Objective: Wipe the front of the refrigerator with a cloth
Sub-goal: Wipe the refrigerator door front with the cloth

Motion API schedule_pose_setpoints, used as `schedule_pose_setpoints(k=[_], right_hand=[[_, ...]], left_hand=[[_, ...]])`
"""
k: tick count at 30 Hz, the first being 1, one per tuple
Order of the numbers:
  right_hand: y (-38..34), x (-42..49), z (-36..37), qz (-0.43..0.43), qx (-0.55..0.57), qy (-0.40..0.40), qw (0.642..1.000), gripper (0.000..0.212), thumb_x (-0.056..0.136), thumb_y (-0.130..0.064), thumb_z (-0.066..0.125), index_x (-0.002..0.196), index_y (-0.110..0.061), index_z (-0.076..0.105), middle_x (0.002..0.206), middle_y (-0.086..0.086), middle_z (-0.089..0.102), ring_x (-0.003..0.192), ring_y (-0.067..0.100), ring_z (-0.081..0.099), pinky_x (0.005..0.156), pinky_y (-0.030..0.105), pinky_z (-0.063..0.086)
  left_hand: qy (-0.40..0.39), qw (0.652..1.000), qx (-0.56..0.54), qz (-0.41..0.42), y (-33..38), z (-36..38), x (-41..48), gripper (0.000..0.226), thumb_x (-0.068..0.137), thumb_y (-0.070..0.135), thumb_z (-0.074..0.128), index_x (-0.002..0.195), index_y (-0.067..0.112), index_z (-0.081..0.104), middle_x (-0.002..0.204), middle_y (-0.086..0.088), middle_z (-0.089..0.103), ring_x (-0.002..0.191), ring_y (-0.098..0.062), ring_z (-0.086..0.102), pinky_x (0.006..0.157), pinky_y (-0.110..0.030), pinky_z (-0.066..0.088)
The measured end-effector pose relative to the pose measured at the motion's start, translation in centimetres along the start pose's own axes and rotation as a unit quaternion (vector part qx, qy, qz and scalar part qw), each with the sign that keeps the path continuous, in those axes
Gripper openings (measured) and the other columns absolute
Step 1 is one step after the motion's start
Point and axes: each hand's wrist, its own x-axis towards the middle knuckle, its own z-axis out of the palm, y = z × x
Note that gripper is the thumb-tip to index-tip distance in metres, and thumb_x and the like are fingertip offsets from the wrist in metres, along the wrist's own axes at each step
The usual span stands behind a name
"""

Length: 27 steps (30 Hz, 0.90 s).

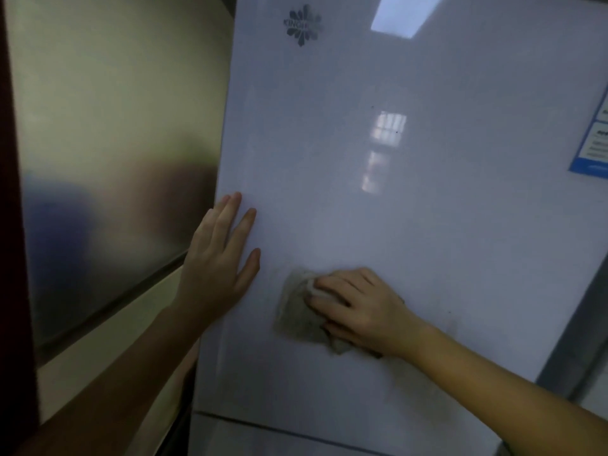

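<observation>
The glossy white refrigerator door (411,199) fills most of the view, with a grey flower-shaped logo (302,25) near its top left. A crumpled grey-white cloth (296,307) is pressed flat on the lower part of the door. My right hand (358,311) lies on the cloth with its fingers curled into it. My left hand (218,258) rests flat on the door's left edge, fingers spread and pointing up, holding nothing.
A brushed-metal panel (115,143) stands to the left of the refrigerator. A blue-and-white label (592,143) is stuck on the door's right edge. A seam between the upper and lower doors (296,429) runs across the bottom.
</observation>
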Motion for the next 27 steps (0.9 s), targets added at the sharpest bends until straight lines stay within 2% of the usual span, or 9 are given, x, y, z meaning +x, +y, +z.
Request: schedule_pose_setpoints(k=[3,8,10,13,16,18,21,27], right_hand=[[2.9,0.4,-2.3,0.085,-0.031,0.043,0.995,0.036,0.092,-0.034,0.072,0.121,-0.013,0.074,0.122,0.015,0.070,0.107,0.033,0.064,0.088,0.041,0.049],[6.5,-0.2,-6.3,0.237,-0.063,0.111,0.963,0.041,0.089,-0.030,0.075,0.124,-0.008,0.070,0.124,0.018,0.064,0.108,0.038,0.062,0.090,0.044,0.046],[5.9,-1.8,-5.9,0.228,-0.058,0.100,0.967,0.041,0.090,-0.031,0.073,0.125,-0.009,0.069,0.125,0.018,0.064,0.110,0.038,0.062,0.091,0.043,0.046],[3.4,-5.3,-3.7,0.145,-0.034,0.045,0.988,0.041,0.094,-0.036,0.069,0.129,-0.014,0.066,0.126,0.016,0.066,0.111,0.035,0.062,0.091,0.043,0.049],[1.4,-8.3,-2.5,0.065,-0.021,-0.009,0.998,0.038,0.093,-0.039,0.071,0.124,-0.017,0.070,0.123,0.013,0.069,0.110,0.030,0.061,0.087,0.040,0.052],[1.8,-9.2,-2.9,0.051,-0.025,-0.006,0.998,0.036,0.093,-0.040,0.070,0.122,-0.018,0.072,0.122,0.012,0.070,0.109,0.029,0.061,0.086,0.039,0.051],[4.6,-8.9,-5.1,0.098,-0.047,0.036,0.993,0.041,0.092,-0.037,0.072,0.127,-0.017,0.066,0.124,0.015,0.067,0.109,0.032,0.060,0.087,0.041,0.049],[10.1,-7.5,-10.3,0.249,-0.072,0.115,0.959,0.042,0.087,-0.030,0.076,0.123,-0.008,0.070,0.123,0.018,0.064,0.108,0.037,0.061,0.087,0.046,0.050]], left_hand=[[-0.007,1.000,-0.001,-0.004,0.1,0.1,-0.1,0.062,0.099,0.037,0.046,0.151,0.005,0.037,0.162,-0.019,0.028,0.152,-0.033,0.023,0.124,-0.049,0.025],[-0.020,1.000,0.010,-0.001,0.6,0.0,-0.2,0.065,0.098,0.039,0.046,0.152,0.004,0.034,0.162,-0.020,0.025,0.152,-0.035,0.022,0.124,-0.052,0.024],[-0.028,0.999,0.018,-0.005,0.9,-0.2,-0.3,0.065,0.099,0.041,0.044,0.152,0.005,0.034,0.163,-0.020,0.024,0.152,-0.036,0.022,0.125,-0.051,0.021],[-0.029,0.999,0.018,-0.024,1.8,-0.7,-0.1,0.066,0.098,0.045,0.041,0.151,0.005,0.036,0.163,-0.021,0.024,0.152,-0.037,0.022,0.125,-0.051,0.019],[-0.013,1.000,0.009,-0.012,3.9,-0.6,0.5,0.064,0.098,0.042,0.044,0.148,0.004,0.040,0.161,-0.023,0.029,0.150,-0.038,0.026,0.122,-0.052,0.024],[-0.006,1.000,0.003,0.007,5.6,-0.3,1.0,0.060,0.097,0.039,0.047,0.146,0.005,0.044,0.160,-0.022,0.031,0.149,-0.039,0.030,0.121,-0.053,0.026],[0.003,1.000,-0.010,0.018,8.0,0.3,1.9,0.057,0.096,0.036,0.050,0.145,0.007,0.046,0.159,-0.021,0.033,0.148,-0.038,0.031,0.121,-0.053,0.028],[0.015,0.997,-0.009,0.071,12.0,1.1,2.7,0.051,0.097,0.033,0.052,0.140,0.006,0.054,0.155,-0.021,0.041,0.144,-0.037,0.040,0.117,-0.048,0.033]])
